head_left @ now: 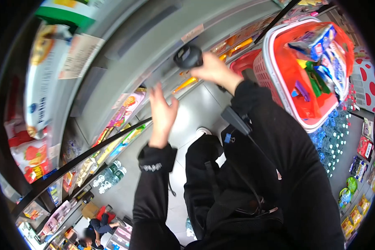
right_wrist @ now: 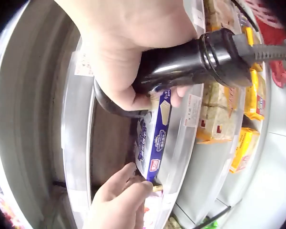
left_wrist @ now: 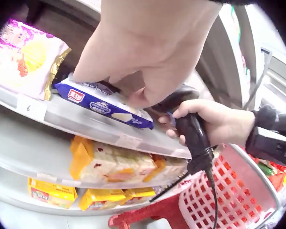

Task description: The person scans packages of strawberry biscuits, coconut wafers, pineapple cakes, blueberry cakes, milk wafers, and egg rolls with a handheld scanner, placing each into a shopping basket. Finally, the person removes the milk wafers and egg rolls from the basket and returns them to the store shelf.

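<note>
My right hand (head_left: 216, 71) grips a black handheld barcode scanner (right_wrist: 181, 67), its head over one end of a blue-and-white biscuit pack (left_wrist: 107, 107) and its cable trailing from the handle. The pack lies on a grey shelf (right_wrist: 174, 157) near the front edge. My left hand (head_left: 161, 118) is spread beside the shelf in the head view. Up close, its fingertips (right_wrist: 129, 168) are right at the pack's other end, with thumb and forefinger apart. A pink-and-white snack bag (left_wrist: 26, 59) sits beside the pack, past the left hand.
A pink shopping basket (head_left: 275, 79), lined with a red bag of snack packs, stands to the right. Lower shelves hold yellow packs (left_wrist: 102, 198). Bottled water (head_left: 333, 129) is stacked on the floor beyond the basket. Another person (head_left: 100, 227) is far off at lower left.
</note>
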### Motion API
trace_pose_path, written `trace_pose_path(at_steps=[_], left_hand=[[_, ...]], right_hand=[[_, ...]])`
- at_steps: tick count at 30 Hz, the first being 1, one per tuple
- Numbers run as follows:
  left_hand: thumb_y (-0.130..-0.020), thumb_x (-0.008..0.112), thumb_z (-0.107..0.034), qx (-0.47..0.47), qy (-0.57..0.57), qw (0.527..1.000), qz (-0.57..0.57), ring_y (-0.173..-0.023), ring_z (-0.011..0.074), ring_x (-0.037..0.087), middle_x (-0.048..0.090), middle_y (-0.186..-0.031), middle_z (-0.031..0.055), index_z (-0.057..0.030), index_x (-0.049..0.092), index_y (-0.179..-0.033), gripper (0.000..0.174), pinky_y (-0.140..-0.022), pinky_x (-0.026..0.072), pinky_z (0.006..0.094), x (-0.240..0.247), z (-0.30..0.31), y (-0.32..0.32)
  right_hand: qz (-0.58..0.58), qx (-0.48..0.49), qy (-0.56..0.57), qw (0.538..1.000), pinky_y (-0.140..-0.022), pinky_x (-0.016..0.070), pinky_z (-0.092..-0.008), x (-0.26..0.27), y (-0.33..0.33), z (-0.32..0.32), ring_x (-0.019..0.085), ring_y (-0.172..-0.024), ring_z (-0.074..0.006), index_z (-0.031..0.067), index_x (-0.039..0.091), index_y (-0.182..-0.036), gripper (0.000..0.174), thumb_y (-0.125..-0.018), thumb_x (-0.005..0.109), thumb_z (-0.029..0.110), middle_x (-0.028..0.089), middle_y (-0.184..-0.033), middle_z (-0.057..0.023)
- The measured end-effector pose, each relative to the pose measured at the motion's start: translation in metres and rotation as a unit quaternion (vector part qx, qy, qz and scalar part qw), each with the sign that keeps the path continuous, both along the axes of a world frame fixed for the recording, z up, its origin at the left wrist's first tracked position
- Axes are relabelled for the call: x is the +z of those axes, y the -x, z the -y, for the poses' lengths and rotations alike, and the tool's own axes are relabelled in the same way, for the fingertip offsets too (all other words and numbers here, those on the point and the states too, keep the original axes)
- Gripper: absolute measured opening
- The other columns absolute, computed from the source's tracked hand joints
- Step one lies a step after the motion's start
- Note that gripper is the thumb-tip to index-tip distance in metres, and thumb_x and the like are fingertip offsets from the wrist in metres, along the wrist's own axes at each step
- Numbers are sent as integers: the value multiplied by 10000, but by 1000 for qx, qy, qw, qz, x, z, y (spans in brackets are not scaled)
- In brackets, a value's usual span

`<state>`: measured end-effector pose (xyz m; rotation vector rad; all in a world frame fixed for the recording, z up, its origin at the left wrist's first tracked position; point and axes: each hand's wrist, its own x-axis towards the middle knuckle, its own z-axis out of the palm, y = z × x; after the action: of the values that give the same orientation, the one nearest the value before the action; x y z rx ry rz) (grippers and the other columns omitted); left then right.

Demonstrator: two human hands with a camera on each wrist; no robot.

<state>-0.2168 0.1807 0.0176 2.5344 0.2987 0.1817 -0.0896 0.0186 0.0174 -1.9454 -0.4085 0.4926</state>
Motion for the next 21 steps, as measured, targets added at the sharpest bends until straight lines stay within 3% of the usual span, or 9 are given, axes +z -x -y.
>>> trace_pose_path(at_steps=[2,3,5,8,9,12,16,18,21], left_hand=[[-708,561,-139,-77,77,989,-98,-1131,392,324,348,-1185,288,14,379,-1163,513,-938,289,399,23,16,42],[-706,580,-147,-111,111,975,-156,-1095,347,375,417,-1140,219,-4,407,-1134,483,-928,305,381,29,20,63],[-719,577,-167,-170,139,948,-230,-1072,325,404,433,-1127,199,-31,454,-1100,422,-910,323,374,41,24,108],[-760,570,-214,-157,258,884,-357,-1002,217,472,490,-1095,121,-48,466,-1113,404,-807,405,326,73,15,151],[-775,539,-251,-121,292,876,-365,-969,282,505,503,-1069,181,3,455,-1110,428,-812,408,340,82,12,164],[-768,549,-172,-43,330,884,-327,-922,223,539,526,-1055,139,11,463,-1085,376,-761,441,300,90,-4,195],[-755,546,-131,-34,338,889,-307,-853,176,549,554,-942,111,-5,474,-1079,355,-721,452,277,89,-18,211],[-749,551,-109,-34,348,888,-298,-788,152,550,551,-889,88,-11,476,-1063,338,-695,449,247,93,-16,207],[-754,549,-111,-42,344,892,-289,-772,140,547,556,-866,69,-13,479,-1060,329,-679,442,240,114,1,182]], right_hand=[[-47,40,-65,996,-668,440,-346,16,33,17,573,-742,-296,-11,563,-844,359,-552,604,194,583,-770,-205],[-75,77,-27,994,-663,441,-347,30,49,28,575,-737,-289,-11,560,-847,353,-552,603,180,584,-762,-200],[-115,151,33,981,-654,442,-347,56,79,47,577,-727,-278,-9,556,-846,343,-551,602,160,582,-744,-191],[-127,203,106,965,-647,442,-344,110,117,68,582,-713,-261,-4,548,-860,350,-545,601,137,580,-718,-178],[-138,202,74,967,-643,441,-342,117,128,77,583,-706,-262,-4,544,-863,351,-544,599,129,582,-715,-171],[-120,206,23,971,-667,444,-326,142,155,103,586,-735,-248,1,536,-900,374,-549,596,114,594,-754,-153],[-144,130,-26,981,-760,426,-310,191,175,135,570,-850,-210,11,513,-981,445,-589,662,159,596,-888,-133],[-96,108,-4,990,-758,426,-304,202,179,153,567,-841,-193,11,511,-989,447,-601,671,164,595,-893,-132],[-128,56,-8,990,-728,429,-289,222,179,176,536,-774,-143,9,512,-958,438,-584,705,132,586,-855,-90]])
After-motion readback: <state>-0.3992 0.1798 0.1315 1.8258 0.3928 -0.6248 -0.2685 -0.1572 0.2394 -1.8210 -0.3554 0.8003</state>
